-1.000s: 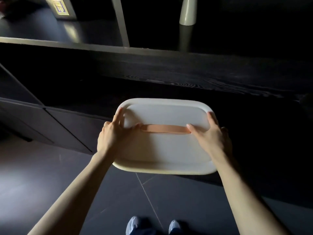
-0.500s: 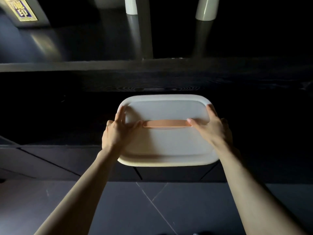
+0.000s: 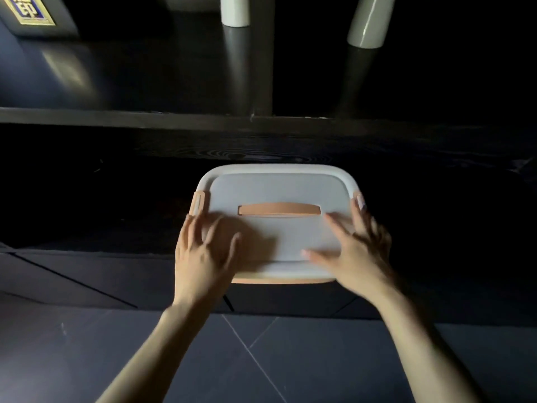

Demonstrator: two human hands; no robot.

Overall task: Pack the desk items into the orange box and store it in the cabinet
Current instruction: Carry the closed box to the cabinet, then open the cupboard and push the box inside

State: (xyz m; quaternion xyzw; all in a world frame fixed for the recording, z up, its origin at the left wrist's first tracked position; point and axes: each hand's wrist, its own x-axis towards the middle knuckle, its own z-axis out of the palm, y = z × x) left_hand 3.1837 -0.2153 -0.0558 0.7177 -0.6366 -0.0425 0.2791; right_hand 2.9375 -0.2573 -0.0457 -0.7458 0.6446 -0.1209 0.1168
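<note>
orange box (image 3: 276, 231) sits on dark wood-grain cabinet top (image 3: 116, 181), above grey tiled floor (image 3: 87, 344).

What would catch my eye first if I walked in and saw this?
The pale lidded box with an orange handle, bright against the dark cabinet at centre. The left hand and right hand, fingers spread and blurred, sit at its near corners. Two pale rounded objects stand on the glossy shelf above.

Shelf edge (image 3: 174, 119) overhangs box (image 3: 276, 184); clearance unclear.
</note>
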